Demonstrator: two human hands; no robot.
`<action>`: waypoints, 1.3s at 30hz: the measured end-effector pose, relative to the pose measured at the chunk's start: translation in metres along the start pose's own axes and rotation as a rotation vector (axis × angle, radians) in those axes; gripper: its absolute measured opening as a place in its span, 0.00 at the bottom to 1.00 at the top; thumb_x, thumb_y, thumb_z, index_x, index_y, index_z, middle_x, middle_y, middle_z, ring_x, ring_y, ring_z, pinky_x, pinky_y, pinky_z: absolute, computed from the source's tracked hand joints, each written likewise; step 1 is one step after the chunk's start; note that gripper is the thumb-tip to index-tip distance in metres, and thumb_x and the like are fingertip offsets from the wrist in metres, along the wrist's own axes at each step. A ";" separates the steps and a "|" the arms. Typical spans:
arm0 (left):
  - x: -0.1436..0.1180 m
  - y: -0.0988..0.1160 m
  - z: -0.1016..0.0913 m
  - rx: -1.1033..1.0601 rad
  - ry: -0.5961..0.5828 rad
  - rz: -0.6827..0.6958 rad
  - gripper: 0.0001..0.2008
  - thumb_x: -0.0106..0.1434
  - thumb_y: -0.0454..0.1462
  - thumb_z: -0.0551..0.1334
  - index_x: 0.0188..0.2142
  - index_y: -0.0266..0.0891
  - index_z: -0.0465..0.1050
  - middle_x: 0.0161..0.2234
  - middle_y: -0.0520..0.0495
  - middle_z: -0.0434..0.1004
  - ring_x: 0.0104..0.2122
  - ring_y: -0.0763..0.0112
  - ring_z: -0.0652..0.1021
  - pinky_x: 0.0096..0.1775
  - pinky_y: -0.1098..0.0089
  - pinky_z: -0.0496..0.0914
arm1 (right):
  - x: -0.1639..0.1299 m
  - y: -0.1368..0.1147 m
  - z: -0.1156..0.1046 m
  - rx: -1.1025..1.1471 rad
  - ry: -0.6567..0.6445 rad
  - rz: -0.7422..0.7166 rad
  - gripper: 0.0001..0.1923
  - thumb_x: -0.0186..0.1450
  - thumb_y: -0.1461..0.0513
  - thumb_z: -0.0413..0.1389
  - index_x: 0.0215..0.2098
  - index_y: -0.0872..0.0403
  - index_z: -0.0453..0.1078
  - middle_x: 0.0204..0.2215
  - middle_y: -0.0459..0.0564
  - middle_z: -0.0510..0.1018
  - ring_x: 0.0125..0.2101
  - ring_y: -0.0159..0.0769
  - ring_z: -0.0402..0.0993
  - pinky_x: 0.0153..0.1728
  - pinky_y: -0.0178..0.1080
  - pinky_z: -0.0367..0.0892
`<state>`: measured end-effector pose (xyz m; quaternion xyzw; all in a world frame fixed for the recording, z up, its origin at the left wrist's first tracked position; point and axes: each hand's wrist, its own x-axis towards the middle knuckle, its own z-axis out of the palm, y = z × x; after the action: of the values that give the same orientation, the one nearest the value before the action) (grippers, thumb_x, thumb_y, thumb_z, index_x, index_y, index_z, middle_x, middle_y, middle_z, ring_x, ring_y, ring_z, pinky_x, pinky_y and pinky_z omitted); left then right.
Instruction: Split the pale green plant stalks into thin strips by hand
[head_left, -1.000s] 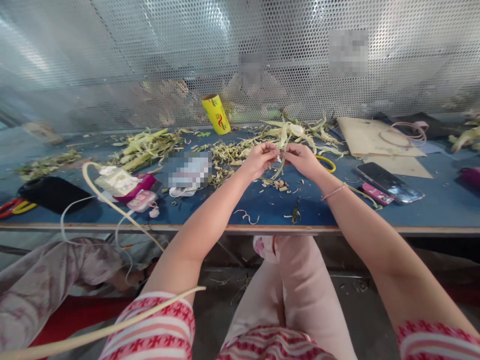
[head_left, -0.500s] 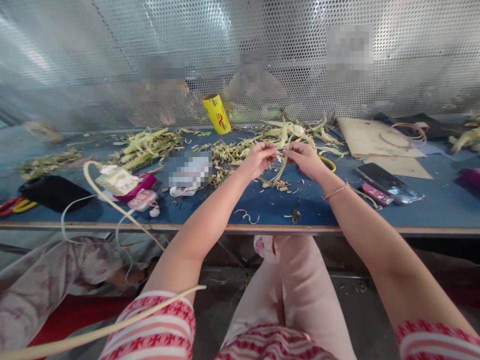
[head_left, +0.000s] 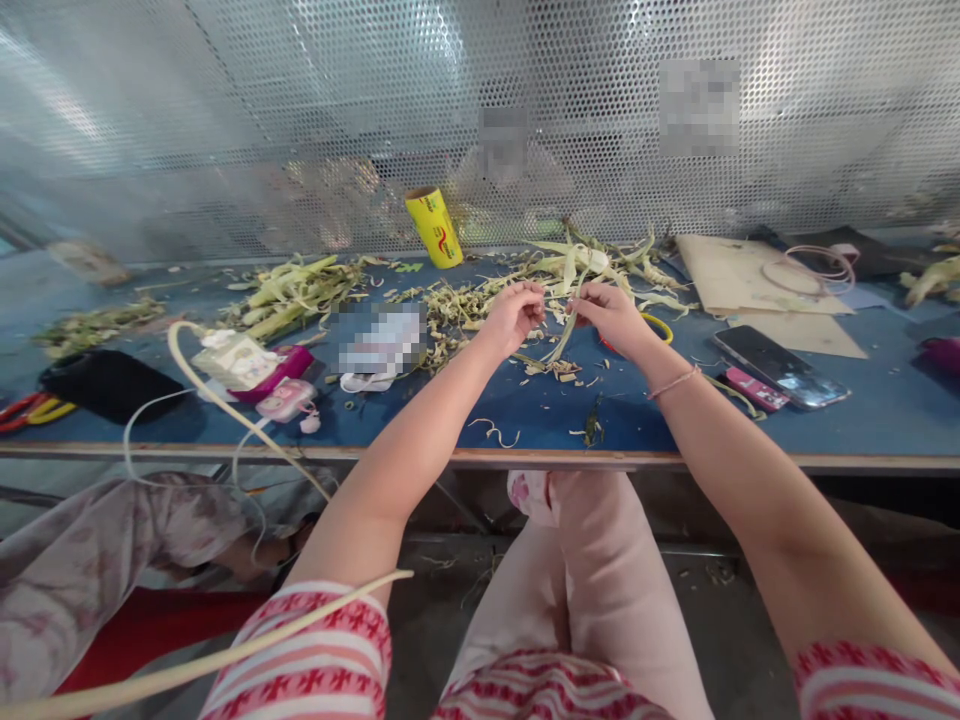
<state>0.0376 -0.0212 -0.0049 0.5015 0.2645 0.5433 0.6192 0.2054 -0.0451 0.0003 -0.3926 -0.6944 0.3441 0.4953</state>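
Both hands up over the blue table, fingers pinched. Left hand curled tight, fingertips pressed on the top end of a pale green leaf strip; right hand pinches the same strip from the other side, a small gap btwn the two hands. Strip hangs down from the grip to a little heap of scraps just below.

Containers: none clearly open w/ contents. 1 yellow roll stands tilted beyond the grip, by the mesh wall; can't tell if anything's inside.

Counts: 2 main husk piles, one well left of the grip, one just behind it. 1 yellow ring beside the right hand. 1 phone right of the grip, 1 small pink item next to it. 1 pink-white bundle w/ white cord, far left. 1 thin bracelet on right wrist.
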 end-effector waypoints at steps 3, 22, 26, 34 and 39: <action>-0.001 -0.002 -0.001 0.188 0.001 0.076 0.10 0.58 0.42 0.62 0.26 0.38 0.67 0.21 0.54 0.65 0.21 0.80 0.66 0.26 0.74 0.62 | 0.000 0.000 0.000 -0.003 -0.002 0.005 0.15 0.57 0.55 0.58 0.20 0.53 0.60 0.23 0.45 0.71 0.25 0.30 0.67 0.32 0.38 0.68; -0.006 0.000 0.006 0.121 -0.097 0.057 0.23 0.60 0.48 0.61 0.19 0.39 0.53 0.15 0.58 0.49 0.15 0.82 0.55 0.20 0.74 0.52 | 0.000 -0.003 -0.004 -0.073 0.065 -0.054 0.10 0.55 0.56 0.60 0.26 0.55 0.75 0.23 0.46 0.74 0.25 0.30 0.68 0.32 0.40 0.69; -0.009 0.006 0.008 0.060 -0.084 0.019 0.20 0.64 0.41 0.58 0.19 0.38 0.53 0.15 0.59 0.49 0.15 0.83 0.56 0.20 0.77 0.53 | -0.002 -0.007 -0.007 0.009 0.109 -0.014 0.12 0.52 0.55 0.63 0.29 0.55 0.78 0.27 0.48 0.78 0.27 0.31 0.71 0.35 0.41 0.72; -0.008 0.009 0.006 -0.040 -0.009 -0.030 0.19 0.67 0.37 0.53 0.20 0.39 0.52 0.15 0.58 0.50 0.15 0.83 0.57 0.21 0.76 0.55 | -0.001 -0.005 -0.006 0.024 0.152 0.053 0.13 0.51 0.57 0.65 0.32 0.55 0.80 0.26 0.49 0.79 0.26 0.31 0.71 0.32 0.40 0.73; -0.005 0.009 0.004 -0.097 0.005 -0.016 0.19 0.67 0.35 0.51 0.19 0.38 0.52 0.15 0.57 0.51 0.15 0.83 0.57 0.20 0.76 0.54 | -0.001 -0.005 -0.007 0.074 0.190 0.044 0.11 0.51 0.58 0.64 0.31 0.56 0.79 0.23 0.47 0.77 0.23 0.28 0.68 0.25 0.35 0.68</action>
<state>0.0360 -0.0284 0.0038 0.4674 0.2435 0.5517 0.6465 0.2112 -0.0476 0.0059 -0.4201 -0.6221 0.3417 0.5654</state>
